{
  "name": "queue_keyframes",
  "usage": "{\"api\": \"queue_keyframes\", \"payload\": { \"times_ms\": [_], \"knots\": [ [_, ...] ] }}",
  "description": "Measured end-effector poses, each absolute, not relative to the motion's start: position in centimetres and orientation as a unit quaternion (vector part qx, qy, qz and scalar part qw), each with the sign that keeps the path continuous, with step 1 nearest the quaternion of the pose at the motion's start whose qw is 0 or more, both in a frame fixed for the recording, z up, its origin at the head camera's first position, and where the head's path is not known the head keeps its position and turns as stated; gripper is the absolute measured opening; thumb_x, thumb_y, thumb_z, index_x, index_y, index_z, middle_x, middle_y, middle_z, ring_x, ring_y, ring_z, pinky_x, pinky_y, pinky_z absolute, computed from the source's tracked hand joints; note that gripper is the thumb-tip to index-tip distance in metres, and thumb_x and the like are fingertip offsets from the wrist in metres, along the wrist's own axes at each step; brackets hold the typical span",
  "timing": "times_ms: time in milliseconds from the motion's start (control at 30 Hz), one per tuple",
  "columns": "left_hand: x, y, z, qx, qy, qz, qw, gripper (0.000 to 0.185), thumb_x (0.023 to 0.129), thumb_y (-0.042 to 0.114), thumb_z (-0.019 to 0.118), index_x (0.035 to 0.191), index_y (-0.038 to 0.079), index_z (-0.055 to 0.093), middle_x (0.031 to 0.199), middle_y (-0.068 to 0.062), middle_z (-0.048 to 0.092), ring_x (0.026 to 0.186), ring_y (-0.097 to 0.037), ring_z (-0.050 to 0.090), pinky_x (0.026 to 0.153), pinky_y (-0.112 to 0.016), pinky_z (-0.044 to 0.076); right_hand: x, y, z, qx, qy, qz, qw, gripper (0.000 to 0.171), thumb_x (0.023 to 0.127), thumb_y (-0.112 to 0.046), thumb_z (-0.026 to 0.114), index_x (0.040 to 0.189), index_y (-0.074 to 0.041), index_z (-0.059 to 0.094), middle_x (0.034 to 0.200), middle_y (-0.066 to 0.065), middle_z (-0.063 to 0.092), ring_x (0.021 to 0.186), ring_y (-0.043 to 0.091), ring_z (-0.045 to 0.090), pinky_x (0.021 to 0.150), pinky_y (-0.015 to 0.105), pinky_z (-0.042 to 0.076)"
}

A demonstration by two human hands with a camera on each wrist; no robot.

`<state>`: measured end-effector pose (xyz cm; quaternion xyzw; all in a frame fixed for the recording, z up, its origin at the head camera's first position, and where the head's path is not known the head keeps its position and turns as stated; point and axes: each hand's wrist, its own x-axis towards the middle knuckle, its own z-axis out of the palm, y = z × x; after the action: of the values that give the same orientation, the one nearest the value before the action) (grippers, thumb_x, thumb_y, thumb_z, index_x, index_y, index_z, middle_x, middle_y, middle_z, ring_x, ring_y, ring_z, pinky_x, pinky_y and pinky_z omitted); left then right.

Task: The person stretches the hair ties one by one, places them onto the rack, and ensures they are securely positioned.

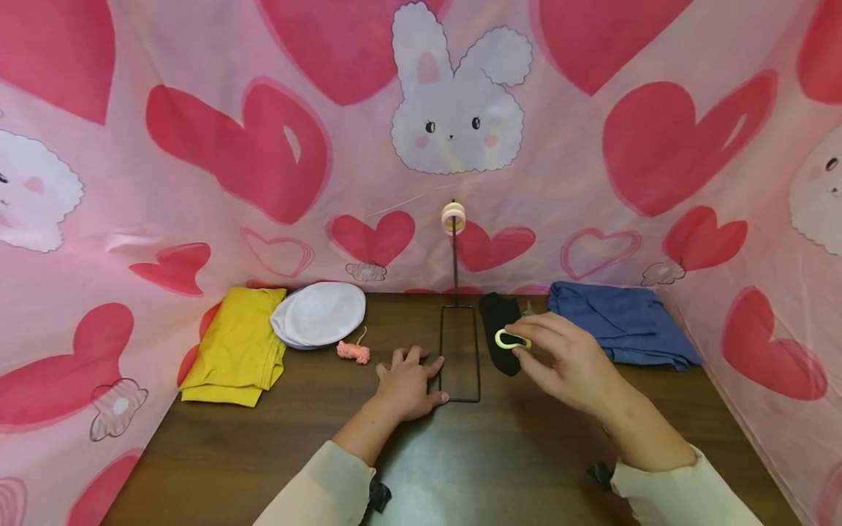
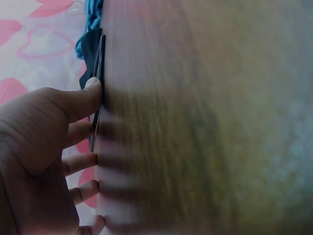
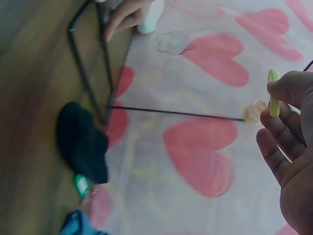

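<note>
My right hand [image 1: 572, 361] pinches a pale yellow hair tie [image 1: 503, 342] between thumb and fingers, above a black sock [image 1: 498, 321]. In the right wrist view the hair tie [image 3: 274, 93] appears edge-on. A black wire stand [image 1: 478, 365] has a flat rectangular base and an upright rod. Pink and yellow bands [image 1: 453, 218] sit around the rod's upper end. My left hand [image 1: 408, 387] rests with spread fingers at the base's left side, thumb and index finger touching the wire. In the left wrist view the thumb [image 2: 93, 90] lies on the wire and the other fingertips meet the tabletop.
Left of the stand lie a folded yellow cloth [image 1: 230, 343], a round white fabric item [image 1: 322, 314] and a small coral yarn bundle [image 1: 354, 352]. A folded blue cloth [image 1: 618, 321] lies at the right. Pink heart-printed sheeting [image 1: 368, 175] encloses the brown table [image 1: 316, 453].
</note>
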<state>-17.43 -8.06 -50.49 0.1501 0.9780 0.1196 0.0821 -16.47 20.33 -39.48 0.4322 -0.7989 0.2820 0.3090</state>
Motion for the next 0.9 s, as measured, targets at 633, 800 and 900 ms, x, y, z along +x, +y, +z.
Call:
{"api": "queue_keyframes", "payload": {
  "times_ms": [633,800,900],
  "knots": [
    [-17.4,-8.0,-50.8,0.145,0.979,0.11,0.09,0.073,0.091,0.063,0.07,0.155,0.035,0.051,0.156,-0.003,0.042,0.14,-0.038,0.035,0.094,-0.067,0.036,-15.6,15.7,-33.2,0.467,-0.76,0.283,0.353,0.033,0.103,-0.032,0.062,0.112,-0.004,0.078,0.112,0.006,0.075,0.101,0.021,0.07,0.089,0.033,0.053],
    [-17.9,-8.0,-50.5,0.145,0.98,0.11,0.085,0.073,0.091,0.063,0.07,0.155,0.037,0.05,0.157,-0.003,0.041,0.14,-0.037,0.034,0.096,-0.068,0.035,-15.7,14.9,-31.7,0.475,-0.748,0.279,0.371,0.029,0.102,-0.028,0.064,0.112,-0.004,0.077,0.112,0.007,0.075,0.101,0.022,0.071,0.087,0.036,0.055],
    [-17.8,-8.1,-50.5,0.147,0.979,0.111,0.089,0.073,0.09,0.063,0.07,0.155,0.036,0.05,0.157,-0.003,0.041,0.141,-0.038,0.034,0.095,-0.068,0.035,-15.8,14.6,-31.3,0.478,-0.745,0.28,0.373,0.028,0.101,-0.027,0.065,0.112,-0.004,0.077,0.112,0.008,0.075,0.102,0.022,0.07,0.089,0.036,0.054]
  ]
}}
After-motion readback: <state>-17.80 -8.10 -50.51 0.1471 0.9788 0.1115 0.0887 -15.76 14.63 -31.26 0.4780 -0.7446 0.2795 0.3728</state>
